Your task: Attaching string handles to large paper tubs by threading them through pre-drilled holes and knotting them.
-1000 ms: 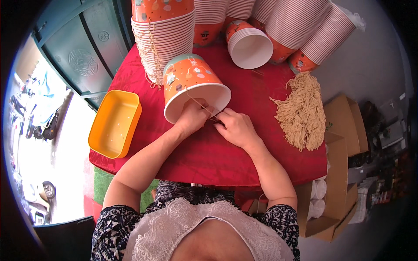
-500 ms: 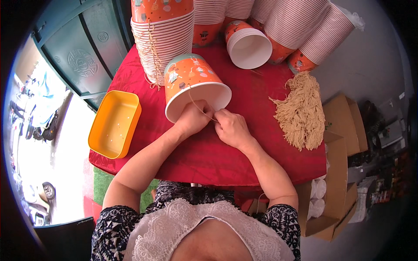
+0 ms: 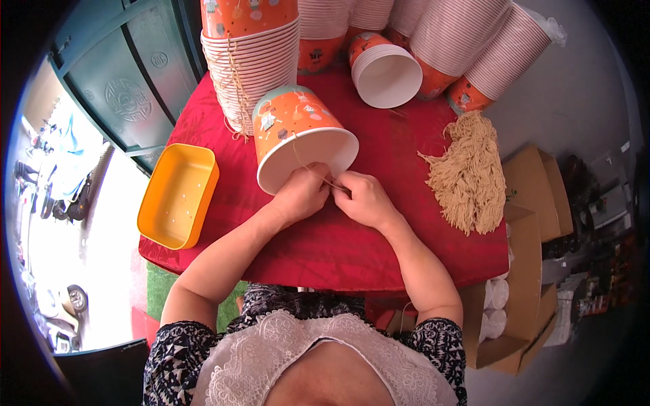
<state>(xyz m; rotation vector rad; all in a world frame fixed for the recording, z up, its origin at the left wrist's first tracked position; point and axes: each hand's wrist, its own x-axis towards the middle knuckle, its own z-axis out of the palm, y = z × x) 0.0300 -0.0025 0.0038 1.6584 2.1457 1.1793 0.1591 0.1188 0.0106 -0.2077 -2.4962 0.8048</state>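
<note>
The desk (image 3: 325,250) was covered in creased, sheeny red cloth. At its far left a stack of ribbed paper buckets (image 3: 252,74) was seen; just before it, a tapered orange bucket (image 3: 301,118) was tipped over, its smooth white mouth turned nearward. A glossy yellow tub (image 3: 206,196) was set leftward, a crinkled yarn heap (image 3: 468,177) rightward. By the curled fingers of the left hand (image 3: 303,193) and the pinched-together fingers of the right hand (image 3: 365,197), a thin string (image 3: 296,150) from the bucket's side was held. Knotting was apparently under way; close, steady pinching seemed called for.
</note>
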